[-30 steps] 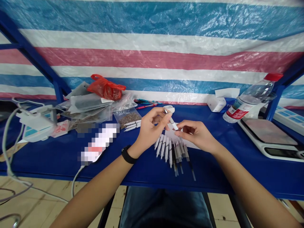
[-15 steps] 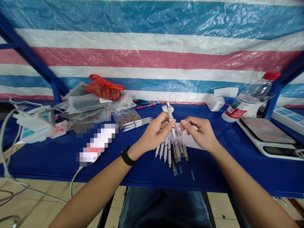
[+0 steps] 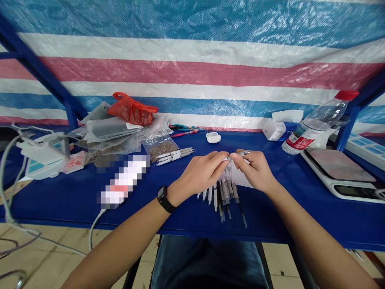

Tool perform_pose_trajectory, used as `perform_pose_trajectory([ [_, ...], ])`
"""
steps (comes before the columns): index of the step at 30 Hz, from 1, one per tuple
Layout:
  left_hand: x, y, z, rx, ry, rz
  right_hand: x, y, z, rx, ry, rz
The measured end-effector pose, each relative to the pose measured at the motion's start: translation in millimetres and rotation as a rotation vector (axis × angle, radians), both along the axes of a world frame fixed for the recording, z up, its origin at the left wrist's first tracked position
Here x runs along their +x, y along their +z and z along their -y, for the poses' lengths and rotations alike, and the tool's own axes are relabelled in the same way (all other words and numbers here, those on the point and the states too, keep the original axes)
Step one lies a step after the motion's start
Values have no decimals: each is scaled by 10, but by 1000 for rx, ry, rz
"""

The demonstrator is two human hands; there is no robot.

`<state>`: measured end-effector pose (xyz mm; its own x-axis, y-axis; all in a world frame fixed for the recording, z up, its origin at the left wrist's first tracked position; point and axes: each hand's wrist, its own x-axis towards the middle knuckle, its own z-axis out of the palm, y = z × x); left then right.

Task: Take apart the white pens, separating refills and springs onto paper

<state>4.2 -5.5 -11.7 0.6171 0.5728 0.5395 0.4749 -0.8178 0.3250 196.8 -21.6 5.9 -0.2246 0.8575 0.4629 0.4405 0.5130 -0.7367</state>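
A white and grey pen (image 3: 243, 153) lies sideways between my hands, its metal end pointing right. My left hand (image 3: 207, 168) is closed on the pen's left part. The thumb and fingers of my right hand (image 3: 252, 168) pinch its other part. Below them, several pen parts (image 3: 224, 190), white and grey barrels with dark refills, fan out over the blue table (image 3: 186, 216). They partly cover a white sheet (image 3: 242, 178). Several whole white pens (image 3: 175, 156) rest together to the left of my hands.
Behind my hands sits a small white case (image 3: 213, 137). Plastic bags (image 3: 114, 132), a red bag (image 3: 132, 110) and a power adapter (image 3: 45, 156) crowd the left. A bottle (image 3: 313, 128), a small box (image 3: 273, 130) and a scale (image 3: 339, 172) stand at right.
The pen has turned from upright in my left hand to lying sideways. My right hand, apart from it before, has come in and gripped it.
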Motion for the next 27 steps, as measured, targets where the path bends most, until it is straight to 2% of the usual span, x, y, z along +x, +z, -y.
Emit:
perform_pose_trajectory([
  [4,8,10,12,-24,-6,-6,-21,7,9,-42,0,-13],
  [9,4,47,43,-147,-71,-5,-45,25,33,-140,53,-105],
  [14,-8,98,75,-199,-85,-11,-52,38,47,-216,111,-168],
  [20,-17,98,69,-353,-176,66,-54,8,48,-158,88,-160],
  [23,-2,100,74,-291,-148,30,-38,-16,37,-105,60,-159],
  [27,-1,115,75,-128,-37,-39,-24,-35,23,-89,41,-197],
])
